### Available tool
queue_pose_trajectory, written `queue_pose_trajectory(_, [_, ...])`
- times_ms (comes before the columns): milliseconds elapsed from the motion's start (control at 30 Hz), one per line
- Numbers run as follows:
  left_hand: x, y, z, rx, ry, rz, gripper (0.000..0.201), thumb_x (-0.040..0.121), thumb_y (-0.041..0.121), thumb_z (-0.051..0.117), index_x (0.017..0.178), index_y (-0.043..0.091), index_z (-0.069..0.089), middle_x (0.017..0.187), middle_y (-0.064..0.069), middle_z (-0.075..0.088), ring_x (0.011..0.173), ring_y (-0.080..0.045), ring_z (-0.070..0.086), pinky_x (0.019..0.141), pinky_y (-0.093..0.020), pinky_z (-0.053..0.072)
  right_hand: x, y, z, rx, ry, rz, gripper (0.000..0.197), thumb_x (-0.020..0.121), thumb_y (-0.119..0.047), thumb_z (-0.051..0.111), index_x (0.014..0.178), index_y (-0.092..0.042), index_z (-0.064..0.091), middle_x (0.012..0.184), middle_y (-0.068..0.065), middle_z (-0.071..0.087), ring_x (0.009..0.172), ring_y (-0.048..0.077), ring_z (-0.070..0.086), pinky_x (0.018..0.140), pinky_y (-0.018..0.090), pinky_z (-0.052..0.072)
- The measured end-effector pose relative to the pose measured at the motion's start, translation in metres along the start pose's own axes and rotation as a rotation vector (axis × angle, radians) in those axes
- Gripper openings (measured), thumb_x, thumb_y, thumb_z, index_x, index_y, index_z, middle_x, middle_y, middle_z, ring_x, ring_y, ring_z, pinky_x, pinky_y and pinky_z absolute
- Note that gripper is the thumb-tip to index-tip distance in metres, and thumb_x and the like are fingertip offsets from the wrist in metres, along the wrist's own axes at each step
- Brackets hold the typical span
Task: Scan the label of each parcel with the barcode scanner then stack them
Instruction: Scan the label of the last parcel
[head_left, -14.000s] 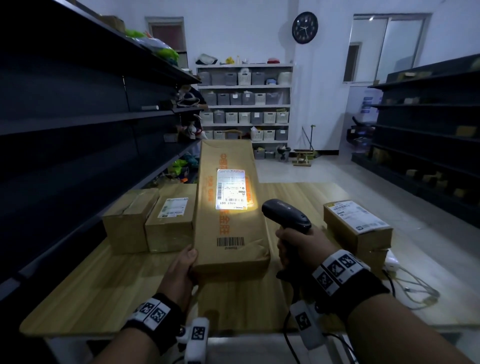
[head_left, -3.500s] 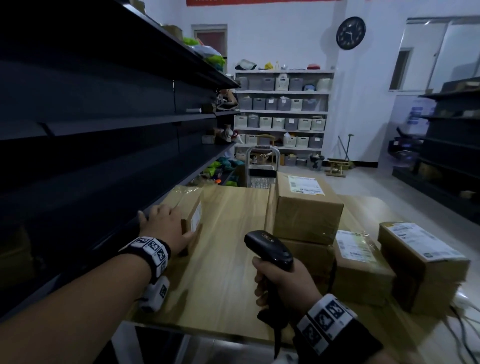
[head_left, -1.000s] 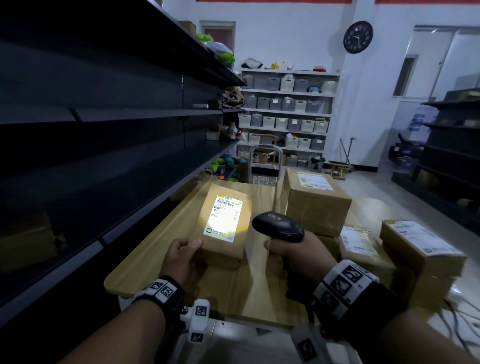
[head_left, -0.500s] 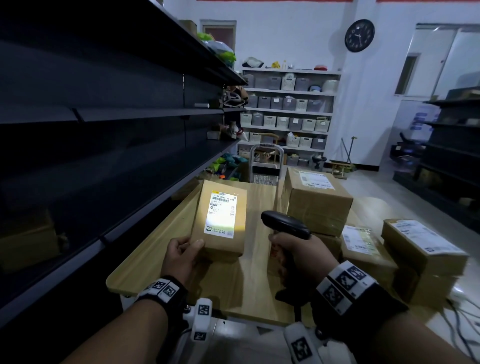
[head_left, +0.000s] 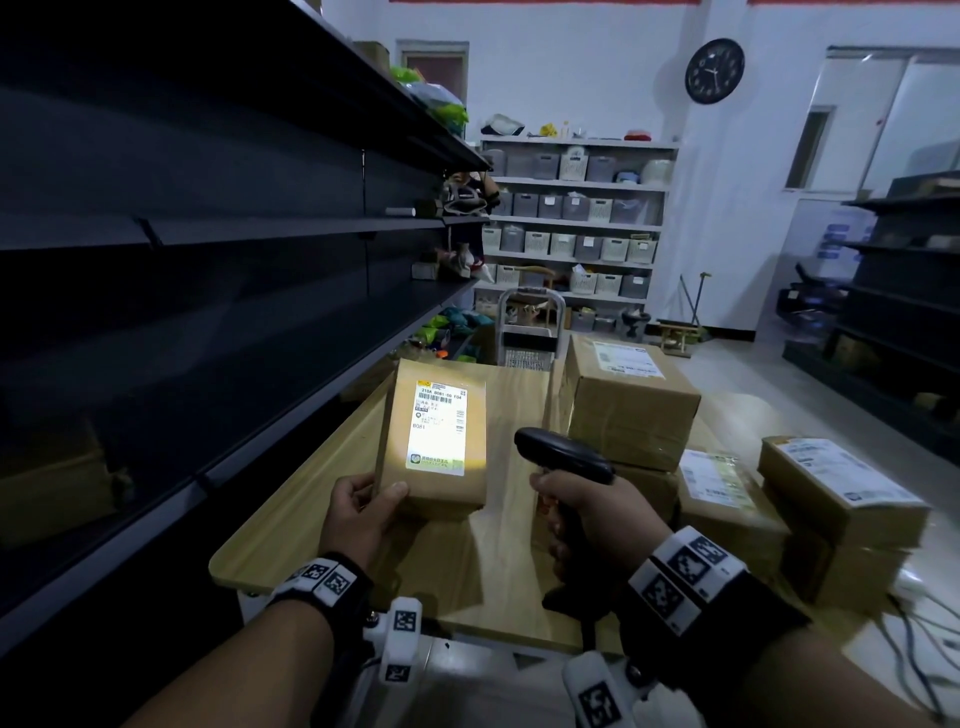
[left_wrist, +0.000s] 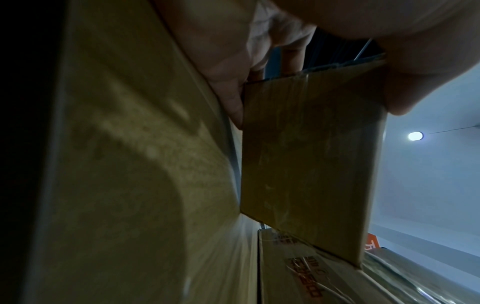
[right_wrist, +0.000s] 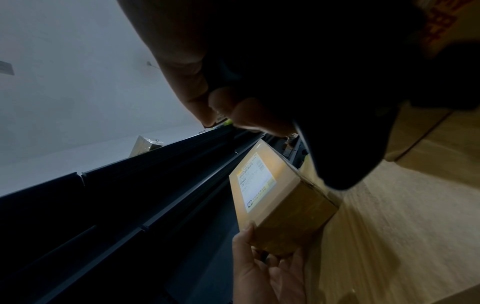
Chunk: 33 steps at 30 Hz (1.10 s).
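My left hand (head_left: 363, 512) grips the near end of a small cardboard parcel (head_left: 434, 441), tilted up above the wooden table (head_left: 291, 525); its white label (head_left: 439, 426) is lit by the scanner's light. In the left wrist view the parcel (left_wrist: 309, 156) sits between thumb and fingers. My right hand (head_left: 587, 519) holds the black barcode scanner (head_left: 563, 454) by its handle, aimed left at the label; the scanner (right_wrist: 324, 98) fills the right wrist view, with the lit parcel (right_wrist: 270, 191) beyond. A stack of parcels (head_left: 631, 400) stands to the right.
Dark metal shelving (head_left: 208, 234) runs close along the left of the table. More labelled boxes (head_left: 836, 493) sit at the table's right, with cables (head_left: 924, 639) beside them. A metal trolley handle (head_left: 530, 327) rises behind the table's far end.
The parcel has been lifted and tilted more upright. The scanner light, off half a second ago, is on the label again. The right hand stayed roughly in place.
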<state>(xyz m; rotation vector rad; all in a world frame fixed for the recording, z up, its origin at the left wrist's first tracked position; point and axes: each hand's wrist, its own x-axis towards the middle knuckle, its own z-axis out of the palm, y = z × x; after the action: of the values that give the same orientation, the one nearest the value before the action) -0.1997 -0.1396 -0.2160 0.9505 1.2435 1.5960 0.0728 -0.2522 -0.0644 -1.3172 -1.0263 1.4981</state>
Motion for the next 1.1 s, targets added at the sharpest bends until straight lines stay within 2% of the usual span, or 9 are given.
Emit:
queue_pose_trajectory(133, [-0.006,0.005,0.000,0.008,-0.016,0.008,0.071,0.056,0.060,0.087,0.118,0.033,0.065,0.126,-0.005,0.075,0.115,-0.033,0.075,0.104,-0.062,0.060,0.000,0.000,0.001,0.004,0.003,-0.011,0.025,0.096,-0.022,0.078,0.085,-0.010,0.060,0.062,0.007,0.049,0.050,0.024,0.047,0.055,0.034,0.042])
queue_pose_trajectory(333, [-0.004,0.004,-0.001,0.003,-0.004,-0.006,0.070,0.059,0.058,0.090,0.119,0.031,0.066,0.126,-0.007,0.075,0.115,-0.035,0.076,0.105,-0.065,0.059,0.000,0.000,0.001,0.002,0.002,-0.019,0.023,0.096,-0.021,0.079,0.088,-0.008,0.061,0.061,0.007,0.049,0.049,0.023,0.048,0.055,0.033,0.043])
queue_pose_trajectory(567, [-0.002,0.002,-0.001,-0.033,0.013,-0.062,0.065,0.059,0.056,0.096,0.114,0.036,0.069,0.127,-0.008,0.076,0.114,-0.038,0.077,0.100,-0.070,0.060,0.007,0.002,0.001,0.026,-0.001,-0.024,0.026,0.095,-0.020,0.079,0.085,-0.010,0.057,0.065,0.010,0.043,0.051,0.023,0.040,0.052,0.032,0.035])
queue_pose_trajectory(800, [-0.005,0.006,0.000,-0.007,0.006,-0.052,0.072,0.059,0.057,0.093,0.120,0.030,0.067,0.127,-0.007,0.077,0.114,-0.037,0.077,0.103,-0.067,0.060,0.012,0.007,-0.002,0.055,-0.018,-0.026,0.022,0.095,-0.018,0.079,0.089,-0.009,0.059,0.065,0.009,0.043,0.050,0.023,0.041,0.051,0.032,0.036])
queue_pose_trajectory(933, [-0.009,0.010,0.003,-0.015,-0.003,-0.051,0.076,0.057,0.056,0.092,0.121,0.027,0.066,0.126,-0.009,0.076,0.113,-0.037,0.077,0.102,-0.065,0.061,0.018,0.013,-0.007,0.065,-0.027,-0.025,0.022,0.093,-0.020,0.080,0.092,-0.009,0.062,0.065,0.010,0.047,0.050,0.024,0.046,0.051,0.033,0.041])
queue_pose_trajectory(1033, [-0.011,0.013,0.005,-0.017,-0.015,-0.053,0.077,0.056,0.057,0.090,0.122,0.025,0.065,0.125,-0.011,0.076,0.111,-0.037,0.077,0.100,-0.064,0.062,0.025,0.020,-0.013,0.071,-0.034,-0.039,0.025,0.089,-0.025,0.084,0.087,-0.008,0.066,0.067,0.012,0.054,0.054,0.027,0.054,0.057,0.038,0.046])
queue_pose_trajectory(1100, [-0.011,0.013,0.006,-0.011,-0.012,-0.067,0.076,0.057,0.058,0.090,0.121,0.025,0.065,0.125,-0.011,0.076,0.111,-0.037,0.077,0.100,-0.064,0.062,0.032,0.027,-0.015,0.121,-0.059,-0.065,0.028,0.083,-0.027,0.088,0.094,-0.009,0.069,0.071,0.012,0.062,0.058,0.029,0.061,0.060,0.040,0.049])
